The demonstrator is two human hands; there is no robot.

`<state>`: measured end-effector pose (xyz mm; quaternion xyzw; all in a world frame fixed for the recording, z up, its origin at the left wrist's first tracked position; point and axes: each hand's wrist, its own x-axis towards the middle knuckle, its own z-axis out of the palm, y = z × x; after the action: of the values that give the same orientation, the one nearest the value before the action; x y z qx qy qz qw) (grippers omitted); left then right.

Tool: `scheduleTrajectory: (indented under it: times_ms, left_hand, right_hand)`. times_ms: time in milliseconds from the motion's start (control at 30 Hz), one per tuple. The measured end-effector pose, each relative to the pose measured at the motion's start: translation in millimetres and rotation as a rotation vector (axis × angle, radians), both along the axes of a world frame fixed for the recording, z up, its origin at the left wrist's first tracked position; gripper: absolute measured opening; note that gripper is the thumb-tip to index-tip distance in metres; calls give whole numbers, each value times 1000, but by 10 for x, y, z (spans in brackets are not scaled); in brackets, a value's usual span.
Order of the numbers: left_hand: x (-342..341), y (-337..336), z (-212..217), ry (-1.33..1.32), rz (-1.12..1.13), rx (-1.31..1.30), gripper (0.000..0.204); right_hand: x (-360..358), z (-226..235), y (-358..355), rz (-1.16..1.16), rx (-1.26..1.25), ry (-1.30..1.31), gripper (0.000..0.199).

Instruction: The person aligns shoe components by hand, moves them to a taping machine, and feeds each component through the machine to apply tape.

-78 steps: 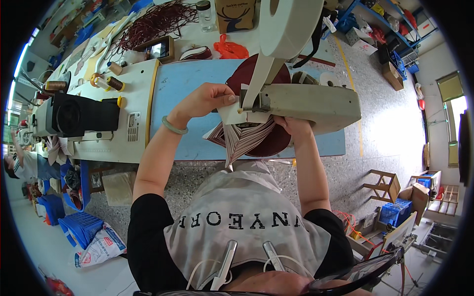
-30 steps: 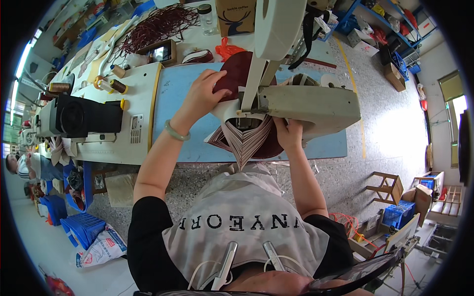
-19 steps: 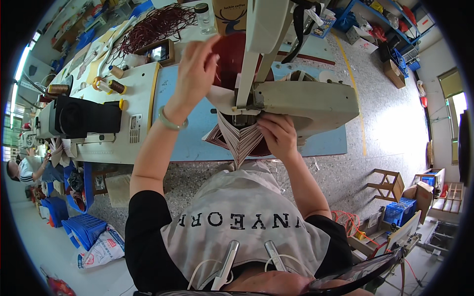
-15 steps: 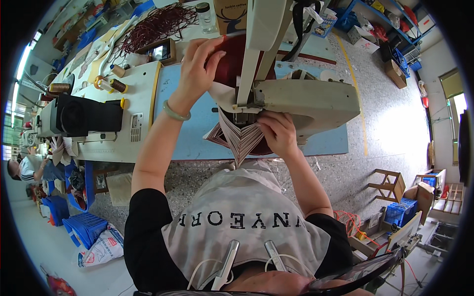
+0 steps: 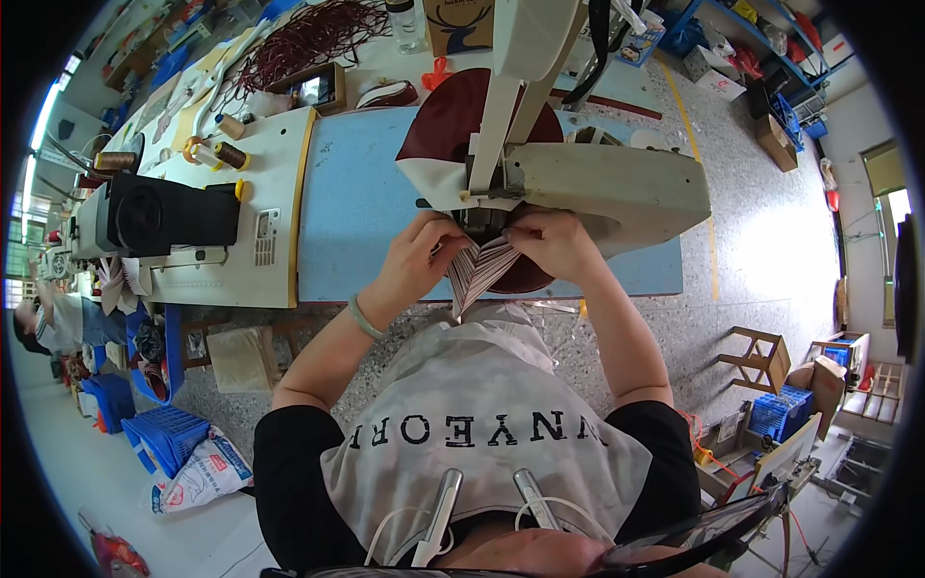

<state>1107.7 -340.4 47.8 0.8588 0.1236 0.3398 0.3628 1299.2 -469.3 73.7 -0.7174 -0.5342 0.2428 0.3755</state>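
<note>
Below the needle area of a pale sewing machine, a folded stack of pleated, striped material hangs to a point over the table's front edge. At the left side of that stack, my left hand is closed, its fingertips pinching the edge. My right hand is closed on the right side, close under the machine head, with its fingertips partly hidden. Dark red material with a white underside spreads out behind the machine head. More dark red shows below, between my hands. The exact stitching point is hidden.
A second machine with a black motor box stands left, near several thread spools. Dark red cords, a wooden box and a brown bag lie at the back. A wooden stool stands right; another person is far left.
My left hand has come down from the dark red material behind the machine head to the left edge of the pleated stack. My right hand stays near the stack's right side.
</note>
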Motion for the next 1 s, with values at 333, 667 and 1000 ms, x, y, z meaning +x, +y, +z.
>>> scheduleTrajectory:
  times_ms: [333,667,1000]
  left_hand:
    - [-28,82,103,72,-113,14,19]
    - [5,-288,-170,-106,8,38,27]
    - [-167,-522,-562,-118,46,89,31]
  right_hand:
    - [-194,-85,-95,-10,372,-18,5]
    - [-165,50,-57,59,52,-139,13]
    - [-266,389,-200,-86,219,160,11]
